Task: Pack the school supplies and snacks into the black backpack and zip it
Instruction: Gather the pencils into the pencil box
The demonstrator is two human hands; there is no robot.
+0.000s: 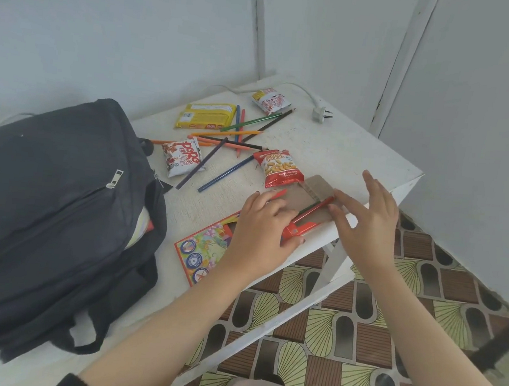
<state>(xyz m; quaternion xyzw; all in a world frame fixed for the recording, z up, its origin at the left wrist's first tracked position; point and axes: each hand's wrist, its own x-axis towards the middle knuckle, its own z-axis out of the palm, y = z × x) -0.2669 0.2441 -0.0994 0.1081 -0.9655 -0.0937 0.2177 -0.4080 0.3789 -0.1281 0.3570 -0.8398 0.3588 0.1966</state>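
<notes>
The black backpack (51, 215) stands on the left of the white table (337, 144), its main zip partly open with something pale and red showing inside. My left hand (259, 227) presses down on a colourful pencil box (205, 250) and grips its cardboard tray (311, 197) near the front edge. My right hand (365, 211) has its fingers spread, fingertips on a red pencil (316, 210) lying in the tray. Loose coloured pencils (236, 136) lie scattered mid-table. Snacks lie around them: a red peanut bag (281, 169), a white Popo bag (182, 157), a yellow packet (206, 116) and a small packet (270, 100).
A white plug with its cable (321, 114) lies at the table's far right corner. Pale walls close in behind and to the right. Patterned flooring (357, 340) shows beyond the table's front edge.
</notes>
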